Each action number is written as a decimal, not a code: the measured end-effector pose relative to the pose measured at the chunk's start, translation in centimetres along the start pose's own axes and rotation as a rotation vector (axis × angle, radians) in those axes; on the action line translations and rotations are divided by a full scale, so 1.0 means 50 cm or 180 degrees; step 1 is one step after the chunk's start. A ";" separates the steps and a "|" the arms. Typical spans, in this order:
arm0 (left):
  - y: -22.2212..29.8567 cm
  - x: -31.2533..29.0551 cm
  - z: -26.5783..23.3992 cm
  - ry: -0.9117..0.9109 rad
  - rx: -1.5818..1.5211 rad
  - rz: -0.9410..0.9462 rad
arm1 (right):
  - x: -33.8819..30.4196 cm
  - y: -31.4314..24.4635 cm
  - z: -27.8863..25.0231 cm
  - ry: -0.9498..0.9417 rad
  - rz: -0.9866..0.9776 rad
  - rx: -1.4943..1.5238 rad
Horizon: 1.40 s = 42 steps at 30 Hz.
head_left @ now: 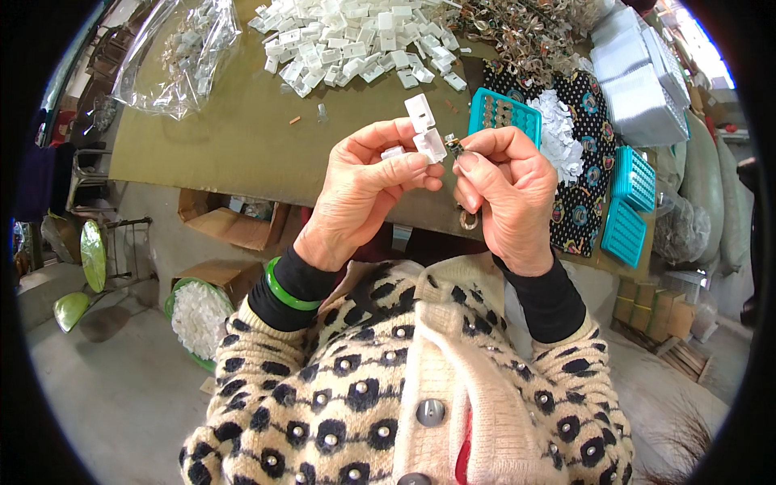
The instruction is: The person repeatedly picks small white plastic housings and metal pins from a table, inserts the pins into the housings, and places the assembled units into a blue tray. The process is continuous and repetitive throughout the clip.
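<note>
Between the thumb and fingers of my left hand (368,174) is a small white plastic box (430,146), its hinged lid (419,111) swung up. A second small white piece (394,152) shows between the fingers of the same hand. Just to the right, my right hand (513,182) pinches a small dark piece with metallic glints (453,145), close to the open box. Its exact kind is too small to make out. Below those fingers shows a brownish ring-shaped thing (469,219); whether it joins the dark piece is hidden.
Many white plastic boxes (356,48) lie heaped on the olive table (202,153). Beside them are a clear bag (174,61), tangled brownish pieces (537,36) and a teal tray (529,121) with round items. White scraps (558,133), patterned cloth (590,133) and more teal trays (624,234) lie right.
</note>
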<state>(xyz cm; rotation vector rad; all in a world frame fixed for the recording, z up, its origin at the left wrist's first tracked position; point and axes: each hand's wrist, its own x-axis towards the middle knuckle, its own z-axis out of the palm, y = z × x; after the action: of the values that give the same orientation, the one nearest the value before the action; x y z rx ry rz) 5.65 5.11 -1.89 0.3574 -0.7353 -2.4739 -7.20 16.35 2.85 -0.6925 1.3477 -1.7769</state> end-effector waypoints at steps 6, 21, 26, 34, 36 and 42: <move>-0.008 -0.005 -0.004 -0.0109 0.0160 0.0421 | -0.002 -0.008 0.013 -0.0026 0.0202 -0.0103; -0.004 -0.011 -0.007 -0.0017 0.0486 0.0801 | -0.007 -0.024 0.033 -0.0167 0.0110 -0.1160; -0.010 -0.009 -0.002 0.0134 0.1112 0.1133 | -0.003 -0.010 0.034 -0.0036 -0.0005 -0.1030; -0.013 -0.005 -0.001 0.0264 0.1133 0.1066 | -0.007 0.001 0.029 -0.0175 -0.0556 -0.1753; -0.012 -0.005 0.000 0.0280 0.1028 0.0941 | -0.001 0.010 0.026 -0.0135 -0.0823 -0.1838; -0.012 -0.007 0.011 0.0365 0.0742 0.0719 | 0.006 0.034 0.016 -0.0069 -0.1709 -0.2417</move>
<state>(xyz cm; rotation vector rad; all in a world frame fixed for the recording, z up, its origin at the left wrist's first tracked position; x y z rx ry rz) 5.47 5.99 -1.76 0.4702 -0.9623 -2.1439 -6.29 15.46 1.42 -1.5966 1.9677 -1.5895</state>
